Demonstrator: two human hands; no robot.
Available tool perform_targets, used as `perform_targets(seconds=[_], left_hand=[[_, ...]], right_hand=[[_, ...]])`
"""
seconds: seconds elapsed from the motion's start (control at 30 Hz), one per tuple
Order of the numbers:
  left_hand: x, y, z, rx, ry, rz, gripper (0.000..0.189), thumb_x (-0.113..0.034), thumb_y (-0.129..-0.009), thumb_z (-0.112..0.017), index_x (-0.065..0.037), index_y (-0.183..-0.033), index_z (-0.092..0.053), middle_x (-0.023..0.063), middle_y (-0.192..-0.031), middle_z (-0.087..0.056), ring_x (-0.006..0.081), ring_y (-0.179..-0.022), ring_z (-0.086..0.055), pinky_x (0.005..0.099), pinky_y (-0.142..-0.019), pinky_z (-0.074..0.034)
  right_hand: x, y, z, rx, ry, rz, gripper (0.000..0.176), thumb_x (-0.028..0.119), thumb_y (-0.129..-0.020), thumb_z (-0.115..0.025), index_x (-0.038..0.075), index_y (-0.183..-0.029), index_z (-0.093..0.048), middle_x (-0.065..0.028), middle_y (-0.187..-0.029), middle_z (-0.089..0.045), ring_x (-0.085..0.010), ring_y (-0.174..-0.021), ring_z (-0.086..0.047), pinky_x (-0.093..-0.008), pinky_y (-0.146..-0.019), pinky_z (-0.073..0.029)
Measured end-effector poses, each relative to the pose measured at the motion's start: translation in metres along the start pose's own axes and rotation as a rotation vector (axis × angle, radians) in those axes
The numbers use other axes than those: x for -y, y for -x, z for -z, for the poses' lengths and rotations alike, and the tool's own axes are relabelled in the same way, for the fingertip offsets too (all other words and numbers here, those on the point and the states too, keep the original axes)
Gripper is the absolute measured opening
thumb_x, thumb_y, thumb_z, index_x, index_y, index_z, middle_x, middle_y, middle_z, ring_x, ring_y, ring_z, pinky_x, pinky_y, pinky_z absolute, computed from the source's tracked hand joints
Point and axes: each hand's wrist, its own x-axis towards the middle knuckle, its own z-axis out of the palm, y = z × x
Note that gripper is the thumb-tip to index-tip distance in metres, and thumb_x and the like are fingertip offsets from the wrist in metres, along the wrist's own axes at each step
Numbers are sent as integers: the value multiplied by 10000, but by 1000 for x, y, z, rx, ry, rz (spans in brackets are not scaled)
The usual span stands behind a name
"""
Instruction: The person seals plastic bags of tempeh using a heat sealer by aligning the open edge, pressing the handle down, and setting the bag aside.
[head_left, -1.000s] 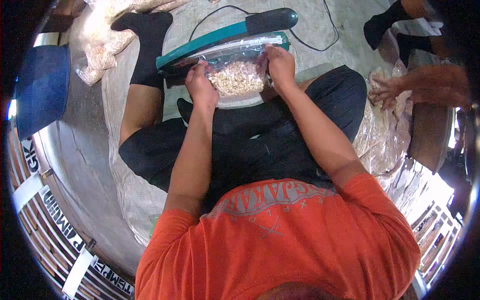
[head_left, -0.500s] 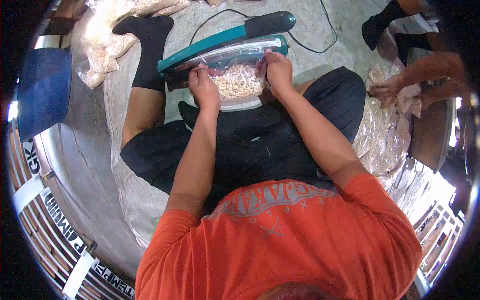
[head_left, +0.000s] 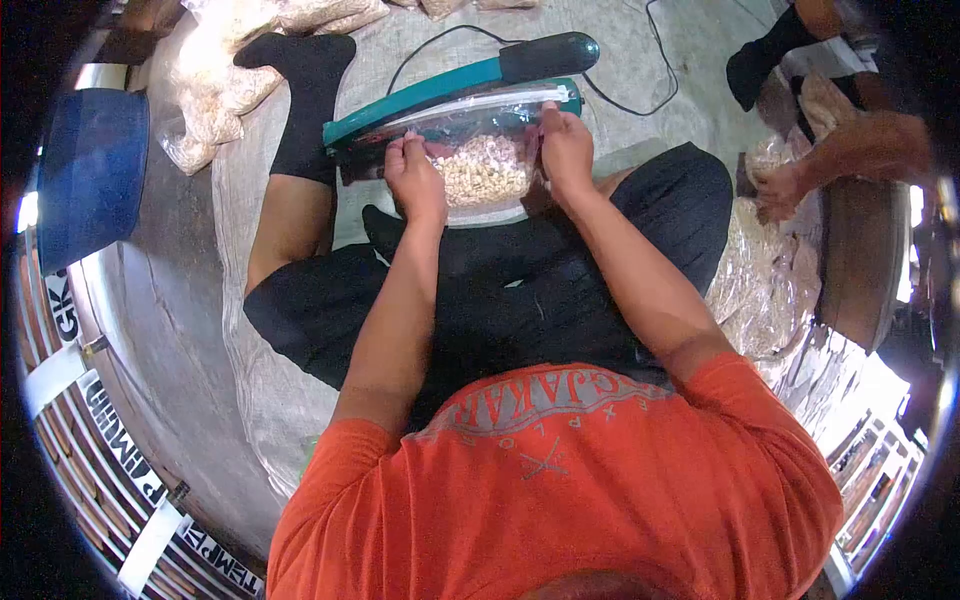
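A clear plastic bag, part filled with pale beans or kernels, is stretched between my two hands. My left hand pinches its upper left corner, and my right hand grips the upper right corner. The bag's top edge lies along the front of a teal impulse sealer, across its white sealing strip. The sealer's long arm, with a black handle at the right end, is raised above the strip. Contents of the bag rest at its bottom, near my lap.
Filled bags lie at the upper left beside a blue tub. A black cable curves behind the sealer. At the right, another person's hand is over more clear bags, near a dark brown container.
Both my hands still hold the bag at the sealer, with barely any shift. The other person's hand at the right has moved slightly down among the bags.
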Motion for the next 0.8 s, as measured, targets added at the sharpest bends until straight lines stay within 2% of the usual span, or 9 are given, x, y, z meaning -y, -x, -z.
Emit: perform_targets(seconds=[0.07, 0.13, 0.2, 0.27, 0.3, 0.4, 0.5, 0.53, 0.8], left_hand=[[-4, 2, -3, -7, -1, -9, 247, -246, -1044, -534, -38, -936, -613, 60, -751, -688, 133, -723, -566, 305, -713, -441], [-9, 5, -2, 5, 5, 7, 255, -245, -1045, -532, -30, -936, -618, 57, -746, -685, 130, -707, -561, 306, -696, -446], [-11, 5, -2, -1, -14, -5, 254, -245, -1044, -533, -29, -942, -617, 59, -746, -686, 136, -709, -576, 307, -702, -451], [-5, 4, 1, -2, -34, -13, 252, -245, -1044, -533, -27, -948, -617, 61, -746, -688, 143, -711, -591, 308, -708, -455], [4, -1, 4, -3, -33, -13, 251, -246, -1043, -534, -28, -952, -618, 61, -750, -691, 145, -714, -599, 309, -716, -459], [-1, 3, 3, 1, -62, -5, 248, -246, -1043, -535, -28, -957, -618, 63, -762, -698, 146, -724, -606, 310, -727, -466], [1, 1, 2, -1, -63, 26, 245, -245, -1045, -533, -31, -961, -618, 64, -775, -706, 136, -736, -588, 312, -748, -468], [2, 0, 1, -4, -44, 18, 244, -243, -1047, -530, -30, -963, -618, 65, -775, -707, 136, -741, -591, 312, -750, -465], [4, -1, 0, -5, -15, 6, 240, -230, -1051, -523, -26, -964, -615, 67, -744, -699, 135, -727, -584, 305, -730, -440]], right_hand=[[2, 3, 7, -86, 177, 83, 473, 452, -1026, -572, -15, -974, -629, -141, -864, -661, -271, -797, -656, -395, -757, -510], [5, 8, 14, -305, 87, 184, 497, 446, -1012, -586, -29, -1149, -538, -203, -1061, -605, -316, -1031, -594, -407, -913, -461], [26, 8, 30, -358, 190, 571, 573, 417, -999, -607, -39, -1290, -417, -225, -1173, -528, -323, -1147, -516, -422, -995, -412], [70, 9, 37, -470, 154, 1032, 532, 384, -989, -627, -7, -1324, -493, -214, -1254, -530, -333, -1225, -481, -440, -1048, -380], [90, 8, 43, -470, 157, 1033, 532, 384, -989, -627, -7, -1324, -493, -214, -1254, -530, -333, -1225, -481, -440, -1048, -380], [133, 7, 61, -271, 568, 1416, 397, 242, -1044, -559, 36, -1383, -552, -186, -1395, -548, -316, -1277, -508, -399, -1058, -408], [144, 12, 62, -143, 601, 1191, 417, 330, -1037, -557, 17, -1303, -630, -243, -1329, -596, -429, -1236, -551, -502, -1045, -423], [145, 11, 59, -72, 511, 1185, 329, 255, -1052, -527, 26, -1261, -638, -216, -1323, -572, -414, -1248, -526, -499, -1070, -391], [107, -8, 54, -205, 335, 1201, 351, 294, -1020, -594, 27, -1236, -665, -192, -1307, -604, -364, -1228, -566, -456, -1066, -422]])
